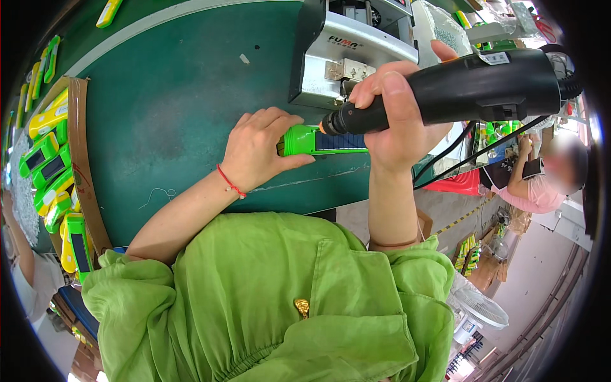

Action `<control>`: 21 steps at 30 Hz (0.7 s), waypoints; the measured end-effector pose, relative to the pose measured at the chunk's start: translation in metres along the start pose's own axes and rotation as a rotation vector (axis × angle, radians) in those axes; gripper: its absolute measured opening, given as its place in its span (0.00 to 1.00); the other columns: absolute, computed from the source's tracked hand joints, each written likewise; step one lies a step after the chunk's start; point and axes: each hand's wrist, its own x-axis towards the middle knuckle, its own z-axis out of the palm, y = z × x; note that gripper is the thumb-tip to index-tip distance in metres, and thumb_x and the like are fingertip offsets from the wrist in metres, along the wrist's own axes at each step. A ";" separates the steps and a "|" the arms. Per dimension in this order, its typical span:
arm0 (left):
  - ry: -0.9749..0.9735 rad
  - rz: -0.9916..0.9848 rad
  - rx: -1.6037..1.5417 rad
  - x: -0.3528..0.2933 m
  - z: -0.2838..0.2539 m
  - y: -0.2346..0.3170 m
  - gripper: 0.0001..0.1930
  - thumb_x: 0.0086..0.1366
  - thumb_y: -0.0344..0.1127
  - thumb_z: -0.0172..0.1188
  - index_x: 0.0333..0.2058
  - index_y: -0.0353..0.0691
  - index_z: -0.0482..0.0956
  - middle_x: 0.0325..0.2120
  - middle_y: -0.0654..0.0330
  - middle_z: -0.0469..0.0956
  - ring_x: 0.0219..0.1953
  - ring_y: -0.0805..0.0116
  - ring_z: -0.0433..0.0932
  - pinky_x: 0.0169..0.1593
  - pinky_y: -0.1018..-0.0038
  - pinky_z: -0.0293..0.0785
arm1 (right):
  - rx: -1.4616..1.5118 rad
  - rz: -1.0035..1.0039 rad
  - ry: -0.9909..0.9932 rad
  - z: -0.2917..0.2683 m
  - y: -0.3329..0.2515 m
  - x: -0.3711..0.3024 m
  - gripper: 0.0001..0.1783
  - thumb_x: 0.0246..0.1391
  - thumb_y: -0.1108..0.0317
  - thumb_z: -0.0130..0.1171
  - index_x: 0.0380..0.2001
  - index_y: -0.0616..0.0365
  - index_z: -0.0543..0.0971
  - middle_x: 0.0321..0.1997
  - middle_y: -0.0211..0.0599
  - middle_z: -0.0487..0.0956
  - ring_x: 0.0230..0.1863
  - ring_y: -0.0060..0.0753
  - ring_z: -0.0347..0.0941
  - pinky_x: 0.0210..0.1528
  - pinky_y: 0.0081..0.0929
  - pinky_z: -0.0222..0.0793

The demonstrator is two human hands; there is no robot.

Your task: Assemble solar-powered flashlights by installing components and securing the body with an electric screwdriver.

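My left hand [258, 143] is closed around the round head of a bright green flashlight [299, 141], which lies on the green tabletop [172, 95]. A dark panel runs along the flashlight's body. In my right hand [398, 121] is a black electric screwdriver [484, 89], held almost level with my fingers wrapped round its front part. Its orange-ringed tip points left and meets the flashlight near the edge of the panel, just beyond my left fingertips; whether it touches a screw is too small to tell. My right hand and the tool hide the flashlight's far end.
Just beyond my right hand stands a silver and black screw feeder [347, 48]. Black cables [452, 153] hang from the screwdriver side. At the left, a cardboard box [78, 121] holds several green and yellow flashlights [52, 167]. A co-worker [531, 184] sits at the right.
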 end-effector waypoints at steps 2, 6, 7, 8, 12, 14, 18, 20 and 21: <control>-0.005 -0.007 -0.002 0.000 0.000 0.000 0.26 0.42 0.48 0.74 0.40 0.42 0.80 0.36 0.62 0.78 0.38 0.60 0.77 0.41 0.67 0.69 | 0.002 0.001 -0.014 0.000 0.004 -0.003 0.33 0.51 0.79 0.53 0.58 0.67 0.52 0.23 0.46 0.74 0.19 0.32 0.71 0.26 0.33 0.74; 0.036 -0.005 -0.004 0.000 0.003 -0.001 0.26 0.42 0.48 0.74 0.39 0.43 0.80 0.34 0.63 0.77 0.36 0.62 0.76 0.40 0.67 0.69 | 0.027 0.000 -0.031 0.007 0.011 -0.011 0.31 0.51 0.81 0.55 0.56 0.65 0.54 0.24 0.45 0.74 0.19 0.31 0.71 0.26 0.31 0.74; 0.052 -0.005 -0.001 -0.001 0.004 -0.001 0.25 0.41 0.48 0.74 0.39 0.44 0.80 0.32 0.64 0.77 0.35 0.64 0.76 0.39 0.67 0.69 | 0.049 -0.019 -0.022 0.008 0.013 -0.015 0.30 0.51 0.81 0.55 0.55 0.65 0.55 0.24 0.45 0.74 0.20 0.30 0.72 0.26 0.30 0.74; 0.053 -0.008 -0.001 -0.001 0.005 -0.001 0.25 0.41 0.48 0.74 0.39 0.44 0.80 0.32 0.64 0.77 0.35 0.64 0.76 0.39 0.67 0.69 | 0.051 -0.016 -0.024 0.007 0.015 -0.018 0.30 0.51 0.81 0.55 0.55 0.65 0.55 0.24 0.45 0.74 0.20 0.30 0.72 0.26 0.30 0.74; 0.052 -0.009 0.022 -0.001 0.005 0.001 0.25 0.42 0.48 0.74 0.39 0.43 0.80 0.32 0.63 0.76 0.34 0.62 0.76 0.39 0.67 0.70 | -0.137 -0.077 -0.058 0.011 0.016 -0.022 0.31 0.49 0.84 0.56 0.54 0.64 0.55 0.25 0.44 0.75 0.21 0.28 0.72 0.28 0.25 0.73; 0.045 -0.020 0.019 0.000 0.005 0.001 0.25 0.43 0.48 0.73 0.39 0.42 0.80 0.33 0.61 0.76 0.34 0.59 0.75 0.39 0.66 0.70 | -0.166 0.001 -0.033 0.013 0.016 -0.021 0.31 0.49 0.84 0.56 0.54 0.65 0.55 0.26 0.44 0.75 0.22 0.28 0.73 0.28 0.25 0.73; 0.032 -0.002 0.028 0.000 0.001 0.004 0.25 0.44 0.47 0.73 0.40 0.41 0.79 0.34 0.61 0.76 0.34 0.60 0.75 0.38 0.66 0.70 | -0.233 -0.048 -0.010 0.010 0.021 -0.020 0.32 0.48 0.84 0.57 0.54 0.65 0.55 0.26 0.44 0.75 0.22 0.28 0.73 0.28 0.25 0.73; 0.013 -0.015 0.021 0.000 -0.001 0.004 0.25 0.44 0.46 0.73 0.40 0.41 0.79 0.34 0.61 0.76 0.34 0.60 0.76 0.38 0.66 0.71 | -0.189 -0.037 -0.057 0.009 0.018 -0.023 0.32 0.48 0.83 0.57 0.55 0.65 0.54 0.26 0.45 0.75 0.23 0.28 0.73 0.29 0.25 0.73; 0.030 0.019 -0.015 0.002 -0.002 0.003 0.25 0.44 0.44 0.73 0.40 0.41 0.79 0.35 0.61 0.77 0.35 0.60 0.76 0.38 0.66 0.72 | -0.187 -0.035 -0.058 0.010 0.018 -0.024 0.32 0.48 0.83 0.57 0.55 0.65 0.54 0.26 0.45 0.75 0.23 0.28 0.73 0.29 0.25 0.73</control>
